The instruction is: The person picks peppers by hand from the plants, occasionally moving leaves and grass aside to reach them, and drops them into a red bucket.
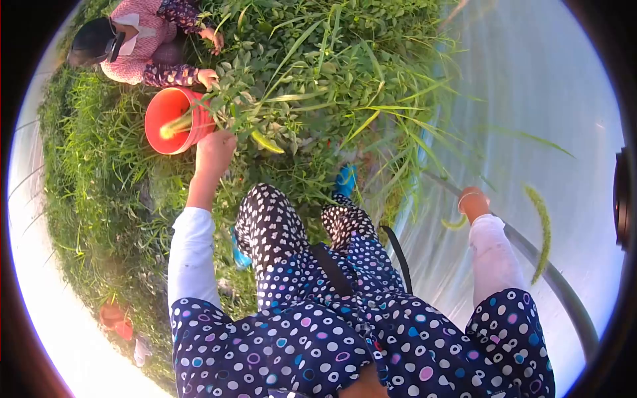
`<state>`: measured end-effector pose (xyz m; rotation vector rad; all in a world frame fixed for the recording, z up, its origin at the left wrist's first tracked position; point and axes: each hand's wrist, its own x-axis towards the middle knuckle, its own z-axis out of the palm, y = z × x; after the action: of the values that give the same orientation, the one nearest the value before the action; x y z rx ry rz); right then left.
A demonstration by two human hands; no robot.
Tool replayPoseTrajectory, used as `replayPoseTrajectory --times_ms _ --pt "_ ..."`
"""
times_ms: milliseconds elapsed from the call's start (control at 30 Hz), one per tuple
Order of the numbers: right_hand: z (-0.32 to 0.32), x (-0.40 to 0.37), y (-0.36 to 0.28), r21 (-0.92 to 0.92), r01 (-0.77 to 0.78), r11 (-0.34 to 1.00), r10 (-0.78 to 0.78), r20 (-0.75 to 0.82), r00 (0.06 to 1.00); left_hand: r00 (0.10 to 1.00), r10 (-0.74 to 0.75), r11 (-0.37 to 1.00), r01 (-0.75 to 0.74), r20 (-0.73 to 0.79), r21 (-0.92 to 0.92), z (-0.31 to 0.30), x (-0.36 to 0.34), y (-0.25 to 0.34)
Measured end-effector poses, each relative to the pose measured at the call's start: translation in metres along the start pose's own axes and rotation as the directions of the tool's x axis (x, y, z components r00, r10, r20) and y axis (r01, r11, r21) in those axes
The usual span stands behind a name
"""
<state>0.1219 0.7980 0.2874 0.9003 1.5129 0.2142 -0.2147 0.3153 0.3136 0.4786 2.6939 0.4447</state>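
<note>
My left hand (pixel 215 154) is closed at the edge of the leafy green plants (pixel 272 73), just right of the red bucket (pixel 198 126). Whatever its fingers hold is too small to make out among the stems. A pale yellow-green grass head (pixel 178 126) shows against the bucket's opening. My right hand (pixel 474 202) is out by the pale plastic sheet (pixel 517 86), near a dark curved pipe (pixel 524 245). Its fingers are too indistinct to read. Fuzzy green grass heads (pixel 543 232) show on both sides of it.
Another person (pixel 149 43) crouches at the upper left, both hands at the plants beside the bucket. Tall grass (pixel 93 146) grows along the left. Long blades lean toward the plastic sheet. Reddish objects (pixel 119 322) lie in the grass at the lower left.
</note>
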Motion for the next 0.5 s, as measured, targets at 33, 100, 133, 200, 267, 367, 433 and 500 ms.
replayPoseTrajectory --times_ms 33,100,133,200,267,367,433,500 --pt "0.0 -0.001 0.0 0.003 0.001 1.0 -0.001 -0.004 1.0 0.999 -0.04 0.997 0.04 0.014 -0.073 0.006 -0.012 -0.002" --pt "-0.002 -0.005 -0.001 0.012 -0.011 1.0 0.012 -0.049 0.999 0.998 -0.064 0.993 0.063 -0.011 -0.103 0.018 -0.031 -0.007" --pt "0.0 -0.006 -0.002 0.007 -0.006 1.0 0.006 -0.048 0.999 0.995 -0.096 0.988 0.094 -0.011 -0.125 0.021 -0.04 -0.005" --pt "-0.001 -0.007 0.0 0.043 -0.007 0.999 0.011 -0.081 0.997 0.984 -0.176 0.964 0.174 0.009 -0.2 0.026 -0.05 -0.005" --pt "-0.002 -0.003 0.0 0.031 0.008 0.999 -0.005 -0.079 0.997 0.968 -0.248 0.928 0.247 0.034 -0.278 0.031 -0.049 -0.004" --pt "0.004 0.007 -0.002 -0.005 0.02 1.0 -0.02 -0.051 0.999 0.949 -0.296 0.829 0.313 0.111 -0.464 0.019 -0.05 0.022" --pt "0.004 0.003 -0.001 -0.037 0.011 0.999 -0.013 -0.039 0.999 0.952 -0.28 0.803 0.302 0.121 -0.515 0.012 -0.057 0.043" --pt "-0.002 -0.007 0.0 -0.07 0.028 0.997 -0.031 -0.033 0.999 0.97 -0.219 0.794 0.241 0.107 -0.559 0.014 -0.065 0.057"
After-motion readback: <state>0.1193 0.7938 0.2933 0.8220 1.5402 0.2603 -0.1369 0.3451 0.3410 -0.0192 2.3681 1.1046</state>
